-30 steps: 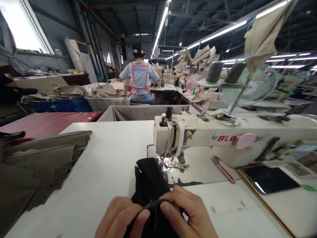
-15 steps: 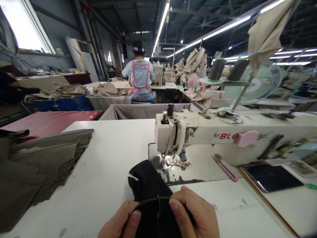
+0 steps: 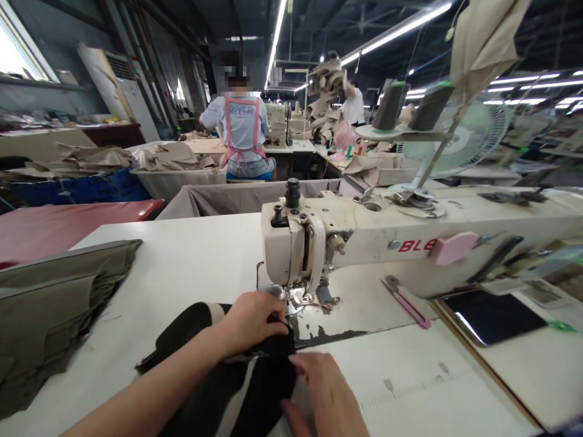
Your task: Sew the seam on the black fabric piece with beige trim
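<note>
Bright, even factory light; wide-angle view with bent edges.

Ceiling tube lights [image 3: 401,27] run in long rows and bloom to white, and a window [image 3: 20,51] at the upper left is blown out. The white table [image 3: 182,273] is evenly lit with only soft, faint shadows under the cloth stack [image 3: 54,303] and the machine [image 3: 364,237]. A small lamp glare shows on the metal plate [image 3: 346,303] below the needle. Straight lines curve toward the frame edges. The right hand [image 3: 319,394] is slightly motion-blurred; the fan [image 3: 460,139] and far background are soft.
</note>
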Action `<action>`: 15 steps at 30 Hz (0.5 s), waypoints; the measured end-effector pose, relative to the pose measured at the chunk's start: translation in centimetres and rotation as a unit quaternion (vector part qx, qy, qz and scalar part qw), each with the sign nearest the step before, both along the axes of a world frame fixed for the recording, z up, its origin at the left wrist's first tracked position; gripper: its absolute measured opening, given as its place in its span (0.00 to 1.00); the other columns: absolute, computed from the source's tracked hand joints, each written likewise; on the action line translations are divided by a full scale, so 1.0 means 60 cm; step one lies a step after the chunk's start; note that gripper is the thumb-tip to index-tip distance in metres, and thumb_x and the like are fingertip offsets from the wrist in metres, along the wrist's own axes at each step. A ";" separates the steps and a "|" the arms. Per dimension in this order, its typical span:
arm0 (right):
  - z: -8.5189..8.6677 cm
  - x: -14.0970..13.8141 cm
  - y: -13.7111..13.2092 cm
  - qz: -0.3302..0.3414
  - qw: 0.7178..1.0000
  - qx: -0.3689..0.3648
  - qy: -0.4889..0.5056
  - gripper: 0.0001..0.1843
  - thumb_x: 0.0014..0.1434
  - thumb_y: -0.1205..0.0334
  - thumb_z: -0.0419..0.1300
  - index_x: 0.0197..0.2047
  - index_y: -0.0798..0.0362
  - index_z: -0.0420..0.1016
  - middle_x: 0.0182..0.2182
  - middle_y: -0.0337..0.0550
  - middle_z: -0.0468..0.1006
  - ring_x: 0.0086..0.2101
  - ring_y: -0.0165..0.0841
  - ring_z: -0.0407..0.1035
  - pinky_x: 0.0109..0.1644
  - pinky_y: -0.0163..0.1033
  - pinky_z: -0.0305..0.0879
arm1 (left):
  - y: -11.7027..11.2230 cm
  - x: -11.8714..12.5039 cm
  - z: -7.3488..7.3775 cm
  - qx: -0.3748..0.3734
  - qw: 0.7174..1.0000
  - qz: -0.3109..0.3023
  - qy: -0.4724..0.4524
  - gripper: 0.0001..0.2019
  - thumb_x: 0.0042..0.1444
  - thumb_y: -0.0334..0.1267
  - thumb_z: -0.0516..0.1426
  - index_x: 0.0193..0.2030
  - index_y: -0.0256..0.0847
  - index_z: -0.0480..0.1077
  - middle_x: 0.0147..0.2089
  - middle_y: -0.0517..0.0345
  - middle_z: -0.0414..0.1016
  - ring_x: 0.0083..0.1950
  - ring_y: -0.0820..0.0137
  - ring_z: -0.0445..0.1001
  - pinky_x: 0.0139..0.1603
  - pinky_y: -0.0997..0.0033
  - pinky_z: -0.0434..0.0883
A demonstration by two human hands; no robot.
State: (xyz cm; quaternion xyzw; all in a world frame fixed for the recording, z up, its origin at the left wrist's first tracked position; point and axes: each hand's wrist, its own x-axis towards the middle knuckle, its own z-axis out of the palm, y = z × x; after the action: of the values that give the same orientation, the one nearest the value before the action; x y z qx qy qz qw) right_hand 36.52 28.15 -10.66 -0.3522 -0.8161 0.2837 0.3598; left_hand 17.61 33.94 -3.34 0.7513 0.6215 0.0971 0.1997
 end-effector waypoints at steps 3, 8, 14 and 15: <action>0.014 0.034 0.071 0.112 0.972 0.192 -0.081 0.22 0.50 0.74 0.57 0.50 0.54 0.70 0.43 0.49 0.75 0.43 0.43 0.70 0.47 0.48 0.71 | 0.026 0.003 -0.043 0.006 0.999 0.038 -0.024 0.08 0.50 0.43 0.61 0.29 0.40 0.71 0.29 0.64 0.73 0.32 0.71 0.70 0.31 0.75 0.60; 0.023 0.037 0.121 0.224 0.947 0.205 -0.104 0.16 0.55 0.68 0.56 0.48 0.60 0.73 0.41 0.48 0.77 0.42 0.38 0.69 0.48 0.41 0.71 | 0.033 -0.008 -0.043 0.020 0.997 0.069 -0.043 0.04 0.50 0.35 0.55 0.30 0.39 0.72 0.31 0.60 0.76 0.36 0.69 0.74 0.37 0.73 0.65; 0.027 0.039 0.140 0.237 0.951 0.152 -0.131 0.25 0.53 0.70 0.52 0.54 0.62 0.69 0.49 0.52 0.73 0.49 0.41 0.65 0.55 0.46 0.67 | 0.071 -0.012 -0.052 0.043 0.995 0.092 -0.025 0.12 0.51 0.37 0.53 0.38 0.36 0.75 0.42 0.47 0.76 0.46 0.53 0.73 0.46 0.58 0.67; 0.028 0.039 0.142 0.238 0.950 0.143 -0.141 0.26 0.52 0.69 0.52 0.55 0.63 0.68 0.51 0.52 0.72 0.50 0.42 0.64 0.56 0.46 0.66 | 0.077 -0.013 -0.054 0.045 0.995 0.090 -0.025 0.14 0.51 0.38 0.52 0.39 0.36 0.75 0.43 0.46 0.76 0.47 0.50 0.72 0.46 0.55 0.67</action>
State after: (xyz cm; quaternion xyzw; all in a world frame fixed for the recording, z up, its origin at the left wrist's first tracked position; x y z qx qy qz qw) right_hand 38.88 36.69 -9.01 -0.1294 -0.9504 0.1892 0.2101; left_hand 16.84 38.56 -6.56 0.6978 0.6764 0.1617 0.1715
